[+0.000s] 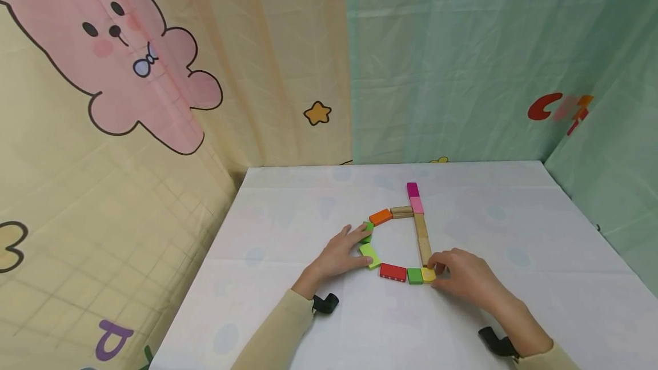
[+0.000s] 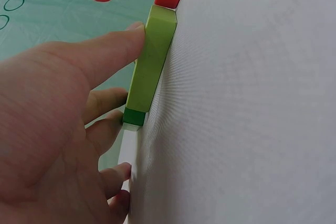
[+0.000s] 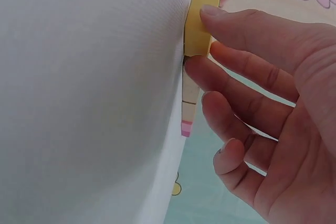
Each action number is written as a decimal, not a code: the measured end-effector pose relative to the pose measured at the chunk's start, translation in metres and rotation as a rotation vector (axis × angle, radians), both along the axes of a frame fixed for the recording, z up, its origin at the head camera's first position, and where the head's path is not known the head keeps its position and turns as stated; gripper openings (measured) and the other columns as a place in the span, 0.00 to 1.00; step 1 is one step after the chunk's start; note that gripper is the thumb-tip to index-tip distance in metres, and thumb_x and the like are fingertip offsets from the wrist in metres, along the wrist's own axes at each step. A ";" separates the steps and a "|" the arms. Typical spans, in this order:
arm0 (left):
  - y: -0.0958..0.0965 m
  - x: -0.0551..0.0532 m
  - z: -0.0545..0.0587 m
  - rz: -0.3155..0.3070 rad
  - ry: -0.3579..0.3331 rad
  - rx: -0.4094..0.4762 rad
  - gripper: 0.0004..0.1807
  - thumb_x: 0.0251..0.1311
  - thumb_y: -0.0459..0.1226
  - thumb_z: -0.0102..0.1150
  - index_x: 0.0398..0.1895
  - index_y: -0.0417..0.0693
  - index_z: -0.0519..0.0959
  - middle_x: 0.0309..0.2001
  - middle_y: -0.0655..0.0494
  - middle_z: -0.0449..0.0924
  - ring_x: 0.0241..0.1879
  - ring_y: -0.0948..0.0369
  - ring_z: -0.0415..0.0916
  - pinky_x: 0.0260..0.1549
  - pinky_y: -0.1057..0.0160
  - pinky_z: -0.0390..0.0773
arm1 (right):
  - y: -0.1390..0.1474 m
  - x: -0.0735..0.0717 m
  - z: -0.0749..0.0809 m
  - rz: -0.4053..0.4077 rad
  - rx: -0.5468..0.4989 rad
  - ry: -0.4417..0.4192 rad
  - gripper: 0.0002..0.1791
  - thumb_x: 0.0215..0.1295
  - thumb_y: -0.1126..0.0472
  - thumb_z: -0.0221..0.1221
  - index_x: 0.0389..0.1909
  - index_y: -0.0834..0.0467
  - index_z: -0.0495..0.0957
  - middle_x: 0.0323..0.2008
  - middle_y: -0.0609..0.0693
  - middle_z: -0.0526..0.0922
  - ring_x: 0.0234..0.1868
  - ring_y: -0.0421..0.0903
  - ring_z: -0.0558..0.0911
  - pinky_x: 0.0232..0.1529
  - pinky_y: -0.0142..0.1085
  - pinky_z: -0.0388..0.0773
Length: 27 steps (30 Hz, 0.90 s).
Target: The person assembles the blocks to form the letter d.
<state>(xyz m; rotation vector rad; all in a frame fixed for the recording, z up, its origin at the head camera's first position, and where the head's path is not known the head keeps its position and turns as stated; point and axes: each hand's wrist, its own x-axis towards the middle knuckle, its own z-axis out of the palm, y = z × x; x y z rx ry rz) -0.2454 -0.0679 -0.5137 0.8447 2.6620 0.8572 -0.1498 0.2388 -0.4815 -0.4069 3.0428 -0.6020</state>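
Observation:
Small coloured blocks lie end to end on the table in a ring with one straight side. My left hand rests at the ring's left side. Its thumb touches the lime green block, and its other fingers reach to the darker green block beyond, fairly straight and spread. At the near right corner my right hand pinches the yellow block between thumb and fingers. The yellow block sits beside a green block, with a red block further left.
Plain wooden blocks form the right side, and pink blocks extend it toward the back. An orange block and a wooden block form the far side. Printed curtains hang behind the white table.

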 end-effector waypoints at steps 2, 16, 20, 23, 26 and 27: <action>0.000 0.000 0.000 0.001 -0.001 -0.002 0.39 0.64 0.56 0.62 0.77 0.62 0.63 0.79 0.69 0.49 0.79 0.49 0.39 0.69 0.34 0.50 | -0.001 0.000 0.000 0.000 -0.012 0.001 0.18 0.45 0.60 0.79 0.38 0.48 0.85 0.27 0.37 0.77 0.31 0.40 0.75 0.32 0.37 0.74; 0.000 0.000 -0.002 0.008 0.007 -0.005 0.39 0.64 0.57 0.62 0.77 0.63 0.63 0.79 0.70 0.49 0.79 0.50 0.39 0.69 0.35 0.51 | -0.002 -0.003 0.000 0.003 -0.031 -0.004 0.16 0.47 0.61 0.78 0.37 0.48 0.85 0.27 0.37 0.79 0.32 0.40 0.76 0.32 0.38 0.74; 0.000 0.001 -0.002 0.014 -0.003 -0.005 0.39 0.64 0.57 0.62 0.77 0.64 0.63 0.79 0.70 0.49 0.79 0.50 0.39 0.69 0.34 0.51 | -0.003 -0.004 0.000 0.005 -0.029 -0.013 0.16 0.47 0.60 0.79 0.37 0.48 0.85 0.27 0.37 0.79 0.31 0.40 0.76 0.33 0.38 0.74; -0.001 0.002 -0.002 0.020 -0.016 -0.003 0.40 0.64 0.57 0.63 0.77 0.64 0.62 0.79 0.70 0.49 0.79 0.50 0.39 0.69 0.34 0.51 | -0.003 -0.004 0.000 0.011 -0.023 -0.024 0.17 0.46 0.60 0.79 0.37 0.47 0.85 0.27 0.37 0.79 0.32 0.40 0.76 0.33 0.38 0.75; -0.001 0.002 -0.001 0.019 -0.014 0.006 0.40 0.64 0.56 0.62 0.78 0.64 0.62 0.79 0.70 0.48 0.79 0.50 0.39 0.68 0.33 0.51 | -0.003 -0.004 0.001 0.010 -0.017 -0.029 0.17 0.47 0.59 0.79 0.38 0.47 0.85 0.28 0.37 0.79 0.32 0.41 0.76 0.34 0.39 0.75; 0.000 0.002 0.000 0.017 -0.011 0.012 0.40 0.64 0.56 0.62 0.78 0.64 0.61 0.79 0.70 0.48 0.79 0.50 0.39 0.68 0.34 0.51 | -0.003 -0.004 0.002 0.008 -0.016 -0.030 0.17 0.47 0.59 0.79 0.38 0.47 0.85 0.28 0.37 0.79 0.32 0.41 0.76 0.34 0.39 0.75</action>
